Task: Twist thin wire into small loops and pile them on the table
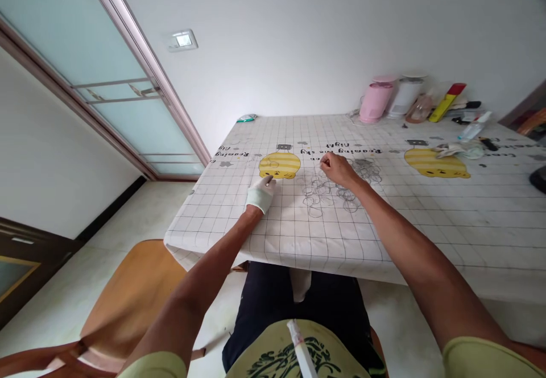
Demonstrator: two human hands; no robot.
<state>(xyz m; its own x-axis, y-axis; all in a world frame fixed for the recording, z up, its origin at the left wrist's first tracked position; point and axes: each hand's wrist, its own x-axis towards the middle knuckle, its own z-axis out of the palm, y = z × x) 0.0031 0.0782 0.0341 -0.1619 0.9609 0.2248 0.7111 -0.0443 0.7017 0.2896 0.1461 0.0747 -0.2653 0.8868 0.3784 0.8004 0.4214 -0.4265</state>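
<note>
My left hand [261, 192], in a whitish glove, is low over the tablecloth beside a printed yellow striped figure. Its thumb and fingers are pinched together; what is between them is too small to make out. To the right, my bare right hand [338, 170] is also closed in a pinch, and anything in its fingertips cannot be seen clearly. Below and beside the right hand lie many thin dark loops [316, 196], like fine wire or thread rings. A denser bunch of these loops [367, 171] lies just right of the right wrist, partly behind the forearm.
A checked tablecloth [298, 247] covers the table. Along the wall stand a pink cylinder [376, 102], a white cylinder [405, 98] and a yellow-red can [447, 103]. A clear spray bottle [475, 126] and crumpled cloth [463, 149] lie at right. A wooden chair [132, 293] is at left.
</note>
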